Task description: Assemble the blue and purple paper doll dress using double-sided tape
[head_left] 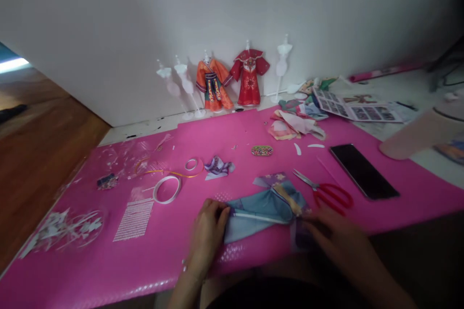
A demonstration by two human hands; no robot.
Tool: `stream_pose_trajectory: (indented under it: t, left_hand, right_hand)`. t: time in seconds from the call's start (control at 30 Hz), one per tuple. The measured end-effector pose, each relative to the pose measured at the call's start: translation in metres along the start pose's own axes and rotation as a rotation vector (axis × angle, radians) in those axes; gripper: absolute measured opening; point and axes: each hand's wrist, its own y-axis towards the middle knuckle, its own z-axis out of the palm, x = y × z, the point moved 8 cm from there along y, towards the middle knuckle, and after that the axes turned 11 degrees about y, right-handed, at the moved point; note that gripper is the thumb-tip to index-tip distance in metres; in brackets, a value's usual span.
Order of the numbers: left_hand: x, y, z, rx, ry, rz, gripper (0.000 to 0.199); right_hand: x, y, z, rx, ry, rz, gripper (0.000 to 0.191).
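A piece of light blue doll-clothes fabric (244, 229) lies at the table's front edge, with a thin white strip (259, 217) along it. At its left end my left hand (208, 227) pinches the edge between thumb and fingers. My right hand (331, 229) has its fingers closed at the fabric's right end, by a dark purple part (302, 234); the fingertips are dim and blurred. A beige piece (286, 198) and a purple flowered part (275, 178) lie on the far side of the blue fabric. Just beyond my right hand are red-handled scissors (331, 195).
Rolls of white tape (167, 189), a sheet of small beads (134, 220) and paper scraps (60, 229) lie left. A phone (364, 171) and pink bottle (420, 133) are right. Fabric pieces (297, 124), white mannequins (283, 58) and dressed ones in orange (213, 82) and red (250, 77) stand behind.
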Motion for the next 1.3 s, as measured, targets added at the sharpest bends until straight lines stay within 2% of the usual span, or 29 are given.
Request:
stream_pose_trajectory:
  t: [0.23, 0.4, 0.53, 0.7, 0.83, 0.97, 1.07, 1.23, 1.3]
  left_hand:
    - [0.006, 0.001, 0.005, -0.001, -0.061, 0.006, 0.018]
    - [0.002, 0.002, 0.007, 0.008, -0.106, 0.003, 0.016]
    - [-0.002, 0.0, 0.006, 0.007, -0.159, -0.006, 0.015]
    - [-0.008, -0.015, -0.004, 0.056, -0.271, -0.028, 0.018]
    - [-0.012, -0.028, -0.011, 0.133, -0.343, -0.078, 0.022]
    - [-0.015, -0.034, -0.014, 0.183, -0.419, -0.111, 0.023]
    - [-0.016, -0.034, -0.012, 0.221, -0.544, -0.146, 0.022]
    - [-0.015, -0.035, -0.01, 0.209, -0.687, -0.195, 0.023]
    - [-0.014, -0.038, -0.007, 0.206, -0.728, -0.21, 0.029]
  right_hand:
    - [0.009, 0.012, 0.01, 0.076, 0.051, 0.006, 0.018]
    - [0.025, 0.013, 0.019, 0.117, 0.033, -0.015, 0.02]
    - [0.037, 0.013, 0.024, 0.097, 0.039, -0.048, 0.021]
    - [0.066, 0.018, 0.03, 0.062, 0.094, -0.256, 0.016]
    - [0.094, 0.022, 0.049, 0.158, 0.165, -0.373, 0.015]
    - [0.107, 0.027, 0.07, 0.264, 0.266, -0.358, 0.018]
    - [0.111, 0.03, 0.08, 0.322, 0.325, -0.341, 0.01]
    - [0.107, 0.037, 0.084, 0.367, 0.489, -0.245, 0.011]
    - [0.103, 0.038, 0.083, 0.372, 0.563, -0.204, 0.012]
